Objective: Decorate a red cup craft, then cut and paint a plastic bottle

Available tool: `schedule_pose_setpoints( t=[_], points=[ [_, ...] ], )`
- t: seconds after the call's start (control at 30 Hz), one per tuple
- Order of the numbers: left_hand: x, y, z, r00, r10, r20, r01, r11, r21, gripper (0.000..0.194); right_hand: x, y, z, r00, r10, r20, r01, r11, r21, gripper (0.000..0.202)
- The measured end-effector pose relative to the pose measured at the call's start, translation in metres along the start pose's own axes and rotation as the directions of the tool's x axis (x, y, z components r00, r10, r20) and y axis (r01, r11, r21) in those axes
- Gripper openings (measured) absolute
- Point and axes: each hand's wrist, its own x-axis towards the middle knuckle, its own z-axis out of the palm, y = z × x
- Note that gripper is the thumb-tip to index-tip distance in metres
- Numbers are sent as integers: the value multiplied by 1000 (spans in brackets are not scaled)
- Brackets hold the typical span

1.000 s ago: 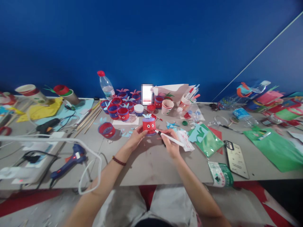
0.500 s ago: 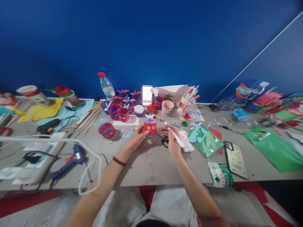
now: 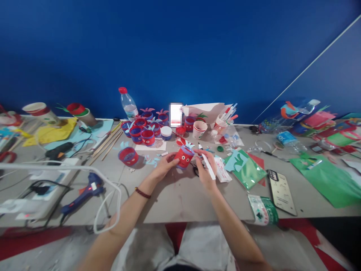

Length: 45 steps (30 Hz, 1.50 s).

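**Red cup (image 3: 184, 159) in L hand (image 3: 165, 165), pen (image 3: 209, 168) in R hand (image 3: 207, 171)**

Your L hand is gripping the cup by its L side; the cup's leaning, top toward your R hand, so it's sitting btwn the two. Your R hand is holding the white pen, fingertips v. near the cup; can't tell if touching. It's prob. light, thin-walled & easily dented, so you're best off gripping gently low on the wall, off the flimsy leaves (image 3: 189, 146). Beyond your L hand, similar cups (image 3: 148, 138) are standing clustered; a lidded jar (image 3: 166, 133) is hiding its contents; farther left, a bottle (image 3: 129, 107) is looking part-filled w/ clear liquid. Beyond your R hand, a pen holder (image 3: 220, 124) is carrying pens.
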Motion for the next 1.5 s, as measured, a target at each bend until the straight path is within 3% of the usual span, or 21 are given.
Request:
schedule_pose_setpoints(
  t=[0.23,0.4,0.47,0.53,0.63,0.8,1.0,1.1,1.2,1.27,1.37,1.5],
  points=[
    [-1,-1,-3,999,-48,-4,48,997,67,61,4,2,0,990,-143,12,144,989,-41,7],
    [3,1,-3,998,37,-53,-37,999,5,56,5,2,-1,984,-166,70,169,985,-43,8],
    [7,1,-4,986,108,-128,-108,994,6,57,7,0,-2,983,-161,83,167,984,-64,10],
    [10,1,-6,945,203,-255,-190,979,73,49,9,-4,-5,981,-166,99,175,980,-95,12],
    [10,4,-9,842,354,-406,-297,934,200,37,12,-14,-8,967,-211,140,230,964,-136,16],
    [2,12,-7,741,475,-473,-369,878,304,41,15,-28,-4,941,-240,239,281,947,-157,18],
    [-3,9,-4,671,550,-497,-376,831,410,53,31,-16,18,953,-219,211,247,962,-115,17],
    [-5,6,-6,605,646,-466,-438,759,482,46,44,-3,40,938,-200,283,240,964,-114,21],
    [-11,2,-8,552,778,-299,-541,607,582,37,58,7,66,912,-225,342,277,955,-109,24],
    [-16,-2,-7,574,811,-112,-596,507,623,30,64,10,84,893,-248,375,306,946,-103,25],
    [-21,-6,-4,647,754,113,-632,448,633,23,69,9,105,863,-267,429,347,930,-120,26],
    [-24,-7,-2,672,709,214,-653,431,623,20,67,9,120,825,-275,494,409,893,-187,28]
  ],
)
